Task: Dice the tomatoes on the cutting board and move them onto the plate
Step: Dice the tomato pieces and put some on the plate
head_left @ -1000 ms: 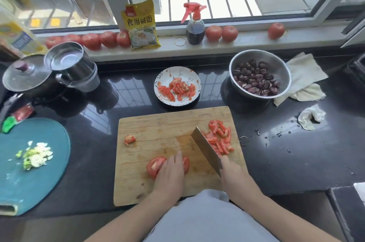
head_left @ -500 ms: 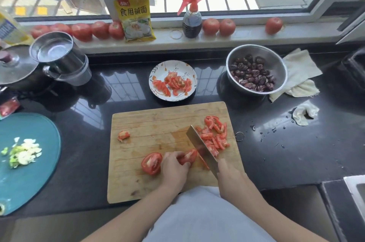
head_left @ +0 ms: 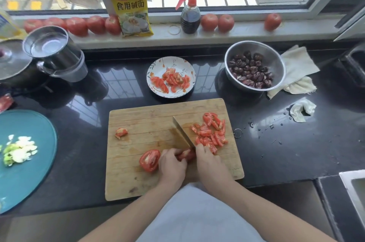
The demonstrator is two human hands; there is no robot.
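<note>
Now | left hand (head_left: pixel 171 164) pinches tomato piece (head_left: pixel 186 155) | right hand (head_left: pixel 210 162) grips knife (head_left: pixel 182 134) just beside it

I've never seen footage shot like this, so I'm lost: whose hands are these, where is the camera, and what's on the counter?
No machine here: a person wears a camera on the head, looking down at their own hands. The left hand holds a tomato piece on the wooden cutting board. The right hand grips a knife, its blade on the board. Right of the blade lie diced tomato pieces; a tomato half waits on the left. Behind the board, a plate already holds some dice, beside a metal bowl of dark fruit.
</note>
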